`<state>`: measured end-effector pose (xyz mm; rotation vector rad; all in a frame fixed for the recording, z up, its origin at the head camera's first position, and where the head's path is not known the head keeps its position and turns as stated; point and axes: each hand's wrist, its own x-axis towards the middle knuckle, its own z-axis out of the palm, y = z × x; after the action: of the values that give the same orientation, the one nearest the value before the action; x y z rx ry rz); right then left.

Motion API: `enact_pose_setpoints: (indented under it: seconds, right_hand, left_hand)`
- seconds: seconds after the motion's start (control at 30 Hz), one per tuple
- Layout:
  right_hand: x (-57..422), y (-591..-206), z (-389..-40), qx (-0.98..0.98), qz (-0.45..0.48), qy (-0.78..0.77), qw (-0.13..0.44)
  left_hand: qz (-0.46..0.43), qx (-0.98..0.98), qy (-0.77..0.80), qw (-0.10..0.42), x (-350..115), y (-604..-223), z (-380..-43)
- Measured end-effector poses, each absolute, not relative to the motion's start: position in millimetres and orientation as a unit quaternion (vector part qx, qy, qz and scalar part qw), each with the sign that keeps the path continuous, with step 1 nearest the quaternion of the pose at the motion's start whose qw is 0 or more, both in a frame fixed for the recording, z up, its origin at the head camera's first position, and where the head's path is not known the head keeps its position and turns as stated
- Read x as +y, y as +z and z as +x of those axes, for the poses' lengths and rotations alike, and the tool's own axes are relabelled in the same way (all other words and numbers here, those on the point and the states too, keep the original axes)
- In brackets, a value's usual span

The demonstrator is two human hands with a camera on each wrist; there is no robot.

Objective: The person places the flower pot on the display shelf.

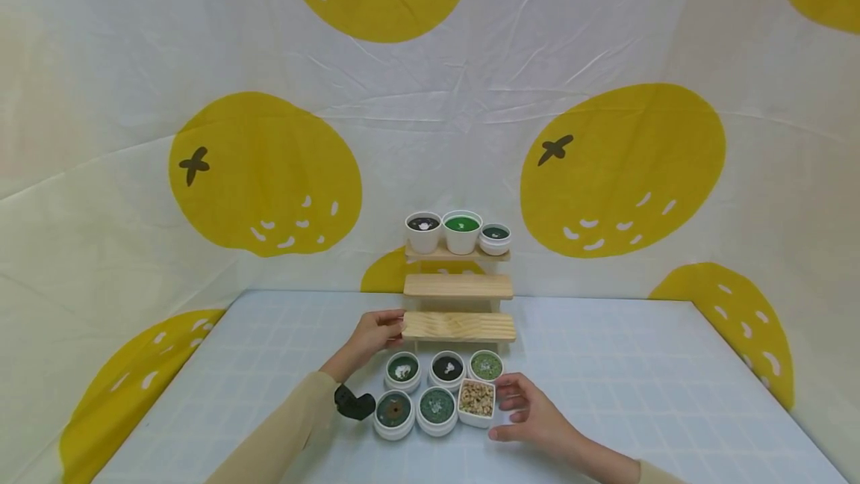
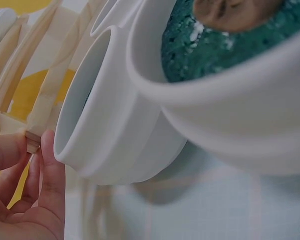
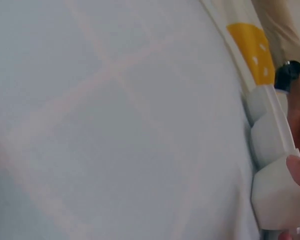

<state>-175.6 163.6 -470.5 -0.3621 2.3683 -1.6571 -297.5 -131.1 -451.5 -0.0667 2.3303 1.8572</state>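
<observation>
Showing wavy grain; pale wooden stand (image 1: 458, 287)

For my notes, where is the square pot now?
In the head view, the square pot stands at the front row's right end, between a round pot and the right hand.

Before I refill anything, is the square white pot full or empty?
Full on top: the square white pot has tan pieces across its opening; depth hidden.

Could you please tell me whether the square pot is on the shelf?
No, the square pot stands on the table, in front of the shelf.
</observation>
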Motion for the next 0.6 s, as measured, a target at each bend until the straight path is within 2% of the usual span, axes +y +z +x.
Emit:
enact_pose_setpoints:
  seconds: [0.6]
  right_hand:
    - [153,-472,-172,0.811,-0.108,-0.567,0.101]
  left_hand:
    - [-0.013,0.770,0.634,0.069,-132,-455,-298]
